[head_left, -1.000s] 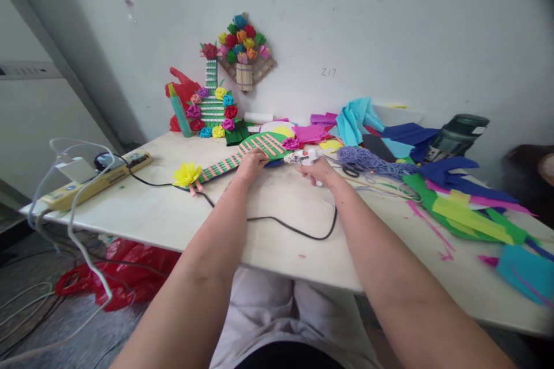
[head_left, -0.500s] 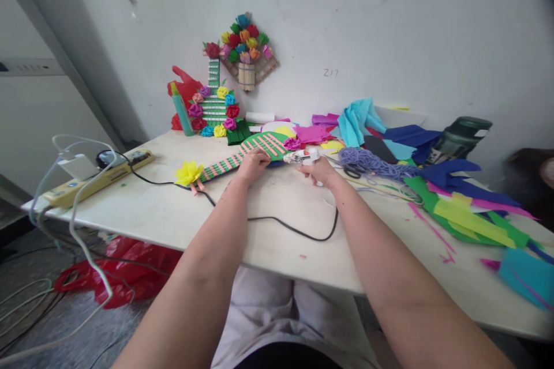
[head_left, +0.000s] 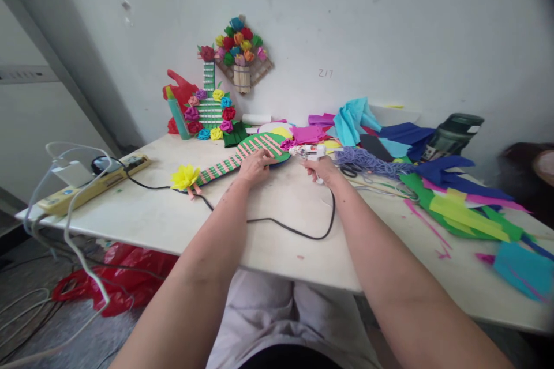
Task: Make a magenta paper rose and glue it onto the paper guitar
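A green guitar-shaped piece [head_left: 222, 168] with pink strips lies on the white table [head_left: 285, 207], a yellow paper flower [head_left: 185, 176] at its narrow end. My left hand [head_left: 256, 166] rests on its wide part, fingers bent; whether they pinch anything is hidden. My right hand [head_left: 320, 169] is closed around a white glue gun [head_left: 308, 151], whose nozzle points left toward the round end. Near the nozzle, a magenta paper flower [head_left: 288, 144] sits beside the green edge. The gun's black cord loops over the table below my hands.
Behind stand a flower-trimmed guitar craft [head_left: 210, 110] and a glue bottle [head_left: 178, 114]. A power strip [head_left: 93, 184] is at the left. Purple yarn [head_left: 372, 161], scissors [head_left: 347, 170], coloured paper [head_left: 470, 213] and a dark bottle [head_left: 453, 137] lie to the right.
The whole view has shifted slightly. The glue gun sits a little more level, its nozzle slightly farther from the green piece's strips. My left hand stays on the piece.
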### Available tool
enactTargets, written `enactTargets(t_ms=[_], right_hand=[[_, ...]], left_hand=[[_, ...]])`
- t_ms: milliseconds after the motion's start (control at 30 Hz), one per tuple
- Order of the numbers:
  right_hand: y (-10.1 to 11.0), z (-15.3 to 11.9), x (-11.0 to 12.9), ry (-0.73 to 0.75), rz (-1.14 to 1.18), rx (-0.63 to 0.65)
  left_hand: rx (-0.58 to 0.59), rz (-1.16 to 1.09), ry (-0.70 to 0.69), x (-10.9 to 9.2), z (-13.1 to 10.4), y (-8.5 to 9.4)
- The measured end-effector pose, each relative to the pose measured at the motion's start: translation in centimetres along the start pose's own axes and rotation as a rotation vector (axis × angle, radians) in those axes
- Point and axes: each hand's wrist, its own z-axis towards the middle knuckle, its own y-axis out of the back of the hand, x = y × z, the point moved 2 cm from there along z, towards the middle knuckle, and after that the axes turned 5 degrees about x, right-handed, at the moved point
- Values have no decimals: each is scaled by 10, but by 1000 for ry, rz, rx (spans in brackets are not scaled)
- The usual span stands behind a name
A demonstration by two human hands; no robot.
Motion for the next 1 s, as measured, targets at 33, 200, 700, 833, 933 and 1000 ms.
enactTargets(t_ms=[33,200,700,833,933,1000], right_hand=[[0,1,-1,8,8,-3],[0,0,-1,10,15,-9],[-3,-10,14,-31,63,-42],[-2,-10,14,-37,108,-71],[-3,-9,13,-24,112,-95],[-3,-7,11,-20,103,-109]], left_hand=[[13,14,-3,-1,0,0],[83,39,-38,-5,1,2],[-48,19,-8,-12,-1,9],[-237,-146,226,-9,-3,16],[-225,-508,456,-12,-1,16],[-58,-863,673,-19,0,10]])
